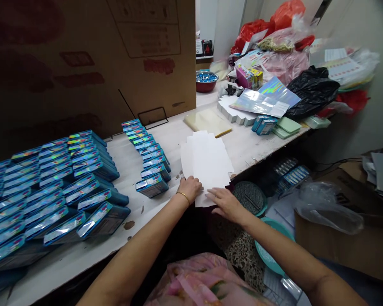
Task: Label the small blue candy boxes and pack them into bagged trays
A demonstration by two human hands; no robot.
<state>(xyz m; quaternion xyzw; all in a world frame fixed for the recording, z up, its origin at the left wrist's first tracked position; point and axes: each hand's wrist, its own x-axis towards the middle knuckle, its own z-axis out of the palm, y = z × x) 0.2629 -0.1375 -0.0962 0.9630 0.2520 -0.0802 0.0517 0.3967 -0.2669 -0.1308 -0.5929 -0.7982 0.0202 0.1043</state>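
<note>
I have the left hand (190, 190) with fingers bent on the card (210, 163) at its near left edge; whether they pinch it, I can't tell. The right hand (226, 203) is loosely spread over the near end, clasping nothing I can see. I judge both equally close. The card stretches far from the fingers, long axis near to far, toward the yellowish sheet (207, 121). Blue boxes (152, 185) stand left.

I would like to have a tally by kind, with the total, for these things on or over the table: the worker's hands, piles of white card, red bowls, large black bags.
Hands: 2 (left hand, right hand)
White card piles: 2 (near pile, far pile)
Red bowl: 1
Large black bag: 1
Total: 6
</note>
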